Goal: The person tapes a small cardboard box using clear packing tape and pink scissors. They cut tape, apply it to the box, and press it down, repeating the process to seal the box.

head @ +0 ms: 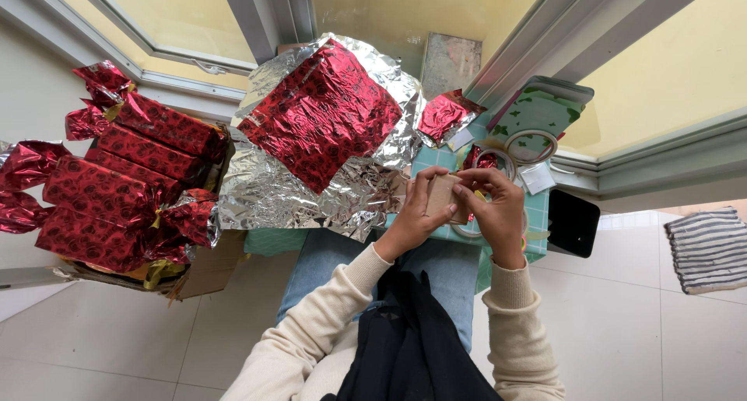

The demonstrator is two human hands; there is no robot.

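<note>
My left hand (411, 214) and my right hand (496, 211) together hold a small tan cardboard box (442, 195) just above my lap. The left fingers pinch its left edge; the right fingers curl over its right side and top. Beyond it lie crumpled sheets of red foil wrapping paper (323, 113) with silver backing (311, 195), spread over a small green-checked table (537, 214). A smaller scrap of red foil (443, 115) lies further back. Rolls of clear tape (532, 146) sit right of my hands.
A cardboard box (202, 273) at left holds several red foil-wrapped, candy-shaped parcels (117, 183). A green patterned box (541, 109) and a black phone (573, 224) lie at right. A striped cloth (710, 249) rests on the white tiled floor. Window frames stand behind the table.
</note>
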